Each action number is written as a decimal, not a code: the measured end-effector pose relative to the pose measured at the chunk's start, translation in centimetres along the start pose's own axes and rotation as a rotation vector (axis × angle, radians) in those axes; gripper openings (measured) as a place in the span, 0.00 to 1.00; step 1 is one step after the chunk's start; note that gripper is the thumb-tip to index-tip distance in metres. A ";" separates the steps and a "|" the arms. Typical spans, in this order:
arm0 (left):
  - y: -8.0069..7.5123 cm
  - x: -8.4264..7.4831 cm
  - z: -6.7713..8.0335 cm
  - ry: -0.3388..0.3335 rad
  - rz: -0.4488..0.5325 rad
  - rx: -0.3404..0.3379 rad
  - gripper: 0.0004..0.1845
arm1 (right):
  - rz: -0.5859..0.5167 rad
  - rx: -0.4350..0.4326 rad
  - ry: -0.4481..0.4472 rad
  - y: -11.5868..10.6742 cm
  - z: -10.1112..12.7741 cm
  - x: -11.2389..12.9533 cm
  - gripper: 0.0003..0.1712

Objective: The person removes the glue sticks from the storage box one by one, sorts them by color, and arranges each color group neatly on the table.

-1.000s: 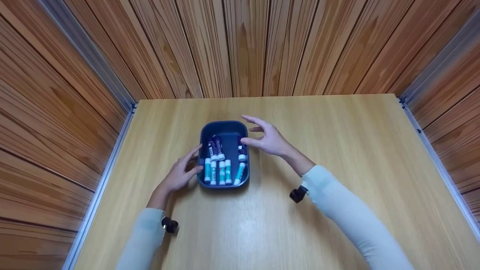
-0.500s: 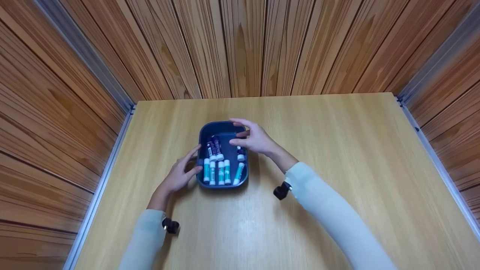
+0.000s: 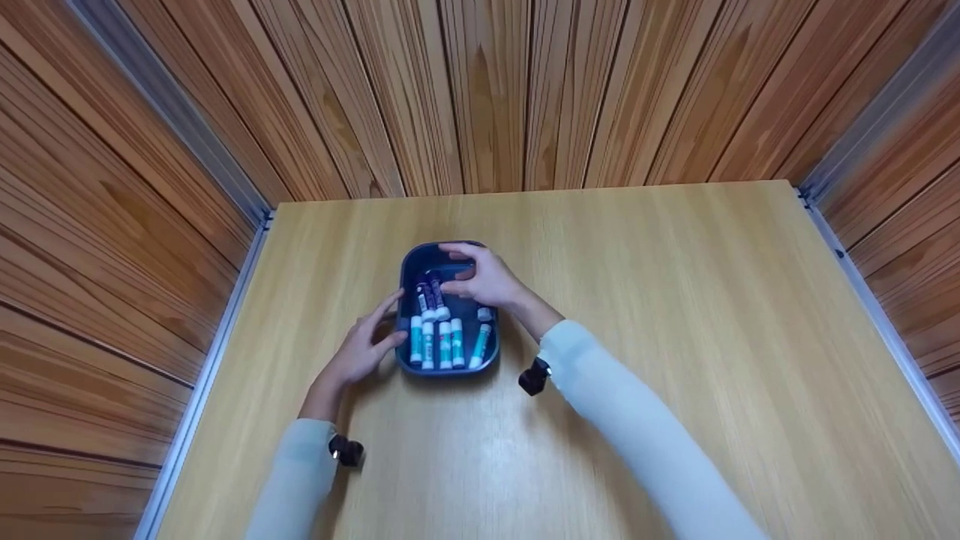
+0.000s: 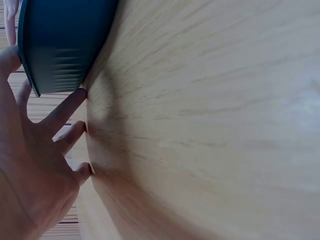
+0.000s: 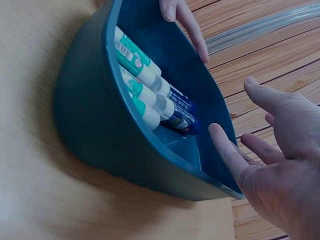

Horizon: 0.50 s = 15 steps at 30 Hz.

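Note:
A dark blue oval tray point(image 3: 450, 370) sits on the wooden table and holds several teal glue sticks point(image 3: 436, 342) along its near end and purple ones point(image 3: 428, 295) behind them. My left hand point(image 3: 386, 321) lies at the tray's left side with straight, spread fingers point(image 4: 64, 111) touching its wall point(image 4: 60, 45). My right hand point(image 3: 457, 271) hovers over the tray's far half, fingers spread and loosely bent, holding nothing. In the right wrist view its fingers point(image 5: 227, 150) reach over the rim point(image 5: 100, 145) towards a purple stick point(image 5: 180, 117) and the teal sticks point(image 5: 135, 85).
The light wooden table point(image 3: 675, 300) spreads wide to the right of and in front of the tray. Wood-panelled walls point(image 3: 487, 90) close it in at the back and both sides, with metal strips point(image 3: 225, 300) along the side edges.
My right hand has moved left from beside the tray's right rim to above its far half, and its fingers have dipped towards the purple sticks. The left hand has stayed at the tray's side.

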<state>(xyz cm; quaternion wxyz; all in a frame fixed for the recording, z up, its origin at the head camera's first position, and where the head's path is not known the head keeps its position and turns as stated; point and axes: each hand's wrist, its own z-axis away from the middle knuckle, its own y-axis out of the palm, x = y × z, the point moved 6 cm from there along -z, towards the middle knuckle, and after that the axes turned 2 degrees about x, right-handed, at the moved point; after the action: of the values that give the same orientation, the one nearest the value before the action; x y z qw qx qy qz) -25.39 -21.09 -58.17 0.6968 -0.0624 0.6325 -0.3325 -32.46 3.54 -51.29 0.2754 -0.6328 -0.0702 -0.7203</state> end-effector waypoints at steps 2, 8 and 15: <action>0.1 0.0 0.0 0.009 0.005 0.003 0.40 | 0.004 0.008 -0.005 0.4 -0.3 -0.1 0.42; 0.0 -0.1 0.0 0.021 0.009 -0.003 0.40 | -0.001 0.008 -0.004 1.5 -0.9 -0.6 0.42; 0.0 -0.1 -0.1 0.025 -0.017 -0.019 0.39 | 0.060 -0.034 0.019 2.2 -1.4 -1.0 0.41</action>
<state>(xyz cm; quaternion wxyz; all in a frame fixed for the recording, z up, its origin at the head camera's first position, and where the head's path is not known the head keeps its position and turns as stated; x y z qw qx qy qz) -25.49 -21.00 -58.13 0.6853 -0.0701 0.6438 -0.3331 -32.55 1.41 -53.03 0.2868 -0.6324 -0.0365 -0.7187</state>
